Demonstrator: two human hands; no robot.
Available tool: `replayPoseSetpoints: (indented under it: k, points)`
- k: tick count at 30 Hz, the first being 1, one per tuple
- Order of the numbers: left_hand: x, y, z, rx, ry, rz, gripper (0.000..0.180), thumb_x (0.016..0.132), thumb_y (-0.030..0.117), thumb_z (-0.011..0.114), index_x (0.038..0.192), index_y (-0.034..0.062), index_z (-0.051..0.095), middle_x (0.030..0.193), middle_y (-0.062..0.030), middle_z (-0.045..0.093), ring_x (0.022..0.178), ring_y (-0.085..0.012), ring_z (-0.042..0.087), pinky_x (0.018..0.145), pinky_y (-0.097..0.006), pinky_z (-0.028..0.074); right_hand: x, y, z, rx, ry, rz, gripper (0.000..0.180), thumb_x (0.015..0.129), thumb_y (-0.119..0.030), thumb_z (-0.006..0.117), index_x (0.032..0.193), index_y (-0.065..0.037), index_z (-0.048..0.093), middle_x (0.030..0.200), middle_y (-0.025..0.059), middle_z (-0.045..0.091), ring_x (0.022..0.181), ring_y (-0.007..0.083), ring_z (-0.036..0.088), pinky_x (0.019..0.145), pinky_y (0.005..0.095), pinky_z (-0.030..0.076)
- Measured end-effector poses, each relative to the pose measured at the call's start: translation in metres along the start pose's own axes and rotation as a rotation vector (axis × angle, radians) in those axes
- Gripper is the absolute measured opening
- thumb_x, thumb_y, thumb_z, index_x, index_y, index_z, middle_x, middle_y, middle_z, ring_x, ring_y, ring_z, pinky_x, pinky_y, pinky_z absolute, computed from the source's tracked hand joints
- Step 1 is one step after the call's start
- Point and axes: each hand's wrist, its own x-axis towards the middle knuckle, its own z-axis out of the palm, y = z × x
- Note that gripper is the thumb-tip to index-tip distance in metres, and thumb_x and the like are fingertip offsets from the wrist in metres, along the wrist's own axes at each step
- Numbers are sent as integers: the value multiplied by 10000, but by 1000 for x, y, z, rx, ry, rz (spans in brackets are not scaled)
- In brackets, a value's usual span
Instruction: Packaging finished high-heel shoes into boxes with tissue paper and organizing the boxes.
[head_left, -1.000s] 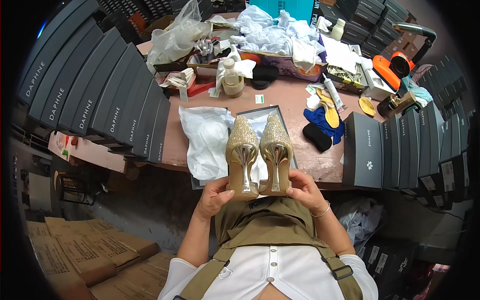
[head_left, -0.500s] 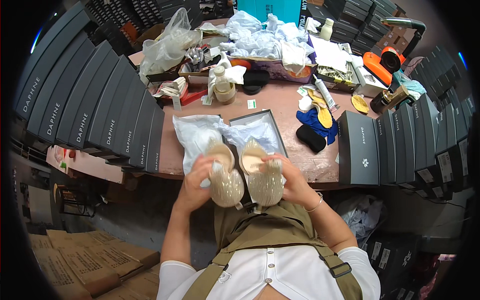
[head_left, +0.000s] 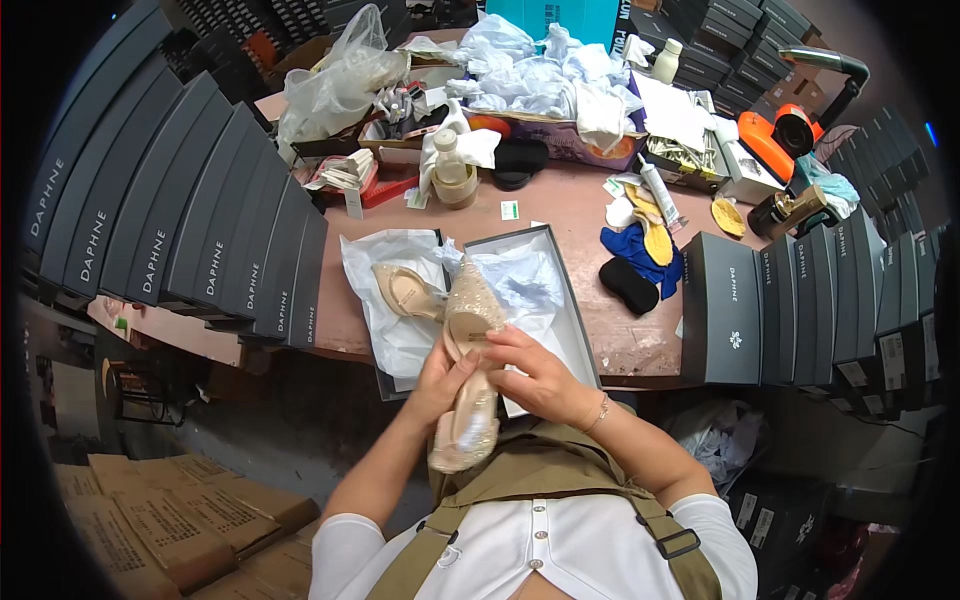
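A glittery beige pointed shoe [head_left: 474,300] is held over the table's front edge, toe pointing away from me. My left hand [head_left: 436,386] grips its middle from the left side, thumb across it. From the right, my right hand [head_left: 538,378] has its bent fingers on the shoe's edge near the insole. The matching shoe [head_left: 402,291] lies on white tissue paper [head_left: 372,258] just beyond my left hand. Under and behind the hands sits an open grey shoe box [head_left: 577,335] with a pale inside and crumpled tissue [head_left: 527,280]. The held shoe's rear end is blurred.
Dark grey shoe boxes stand in rows at the left [head_left: 200,200] and right [head_left: 722,310]. Along the back are a tissue-filled carton [head_left: 560,135], a bottle in a tape roll [head_left: 452,178] and an orange device [head_left: 765,140]. A blue cloth [head_left: 640,250] and black pad [head_left: 628,286] lie at right.
Both shoes were in my hands, one in each. The left one now lies on the tissue, and both hands are together on the other, which has turned toe away.
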Motion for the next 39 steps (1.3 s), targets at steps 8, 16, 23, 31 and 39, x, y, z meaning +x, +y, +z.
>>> replayPoseSetpoints:
  k: [8, 16, 23, 31, 39]
  points:
    - [-3, -10, 8, -268, 338, -247, 285, 952, 194, 520, 1203, 63, 483, 934, -66, 630, 649, -156, 631, 499, -267, 519, -28, 124, 10, -681, -81, 515, 351, 789, -134, 667, 1108, -40, 557, 1186, 160, 534, 1238, 356, 429, 1054, 452, 322]
    - [37, -31, 54, -96, 318, -71, 692, 948, 176, 541, 1466, -7, 121, 1458, -189, 292, 1342, -245, 319, 1099, -345, 272, 35, 79, -117, -485, 427, 342, 162, 801, 0, 597, 954, -21, 547, 905, 152, 597, 858, 357, 572, 747, 421, 467]
    - [46, -3, 79, -503, 0, -350, 1095, 810, 545, 654, 1465, -15, -21, 1517, -225, 76, 1422, -318, 99, 1109, -469, 239, 11, 2, -104, -11, 695, 315, 233, 803, 74, 585, 1021, 7, 540, 1128, 177, 585, 1045, 275, 583, 874, 326, 465]
    - [41, -15, 89, -904, 157, -243, 616, 852, 391, 665, 1298, 54, 406, 1314, -139, 444, 1212, -280, 458, 1015, -470, 385, -28, -27, -82, 528, 797, 592, 240, 850, 27, 566, 1089, 32, 585, 1067, 91, 625, 954, 149, 576, 829, 270, 457]
    - [55, -2, 48, -288, 508, 205, 218, 824, 90, 725, 1001, 52, 603, 911, 5, 622, 779, -96, 562, 711, -250, 456, -107, 1, -104, 623, 843, 888, 303, 966, -111, 478, 1238, 6, 542, 1211, 127, 588, 1108, 212, 575, 929, 333, 454]
